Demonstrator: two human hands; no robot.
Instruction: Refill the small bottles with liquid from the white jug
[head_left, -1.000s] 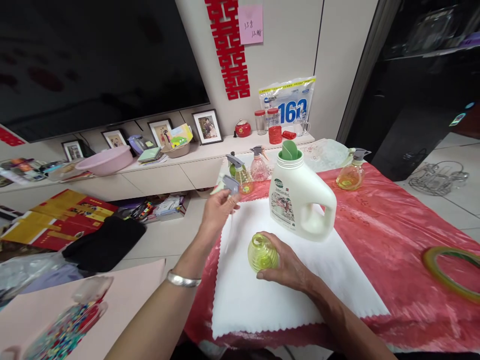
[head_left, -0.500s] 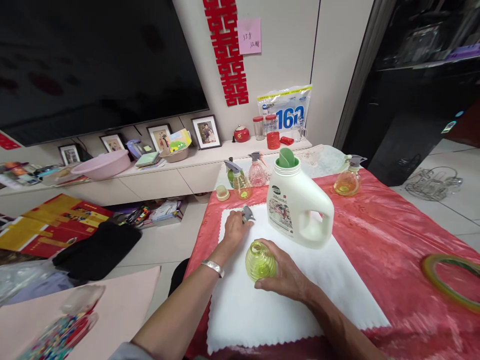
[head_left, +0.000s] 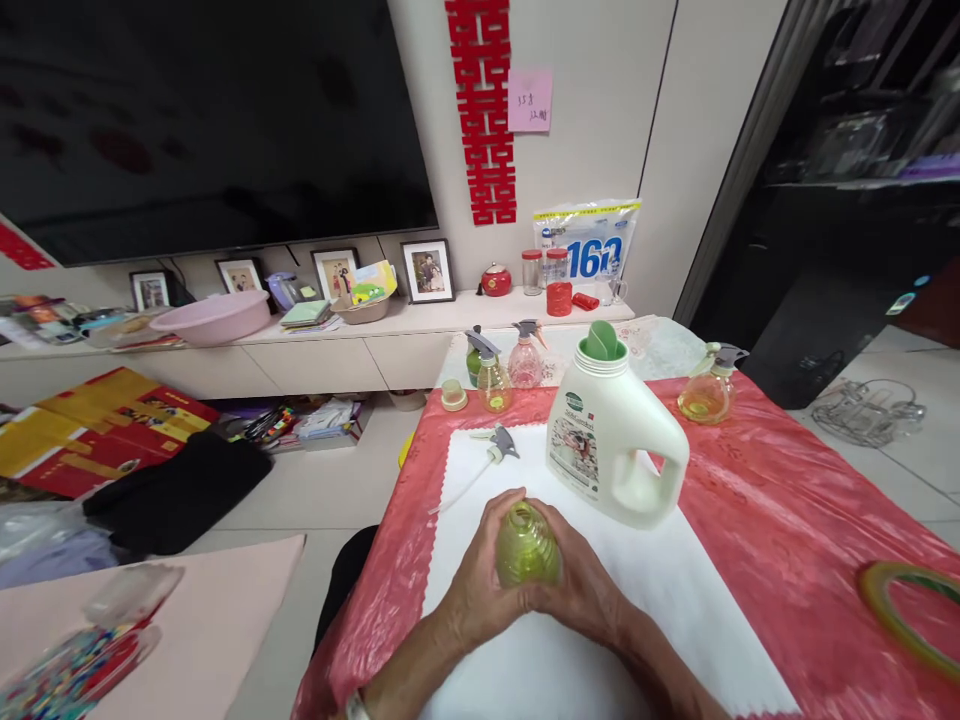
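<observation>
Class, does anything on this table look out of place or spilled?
Oddly, the grey spray head lies detached on the white sheet, while the bottle between left hand and right hand lacks one. No visible spill.

Beyond the far edge of the surface [head_left: 757, 480], a long white cabinet [head_left: 315, 362] runs along a pale wall [head_left: 592, 130]. A wide black television [head_left: 202, 120], faint reddish reflections on its screen, spans the wall's left part; beside it hangs a red paper-cut strip [head_left: 486, 120]. Past the far right corner stands a black unit [head_left: 847, 270]. Light grey tiled floor [head_left: 330, 500] shows off the left edge.
</observation>
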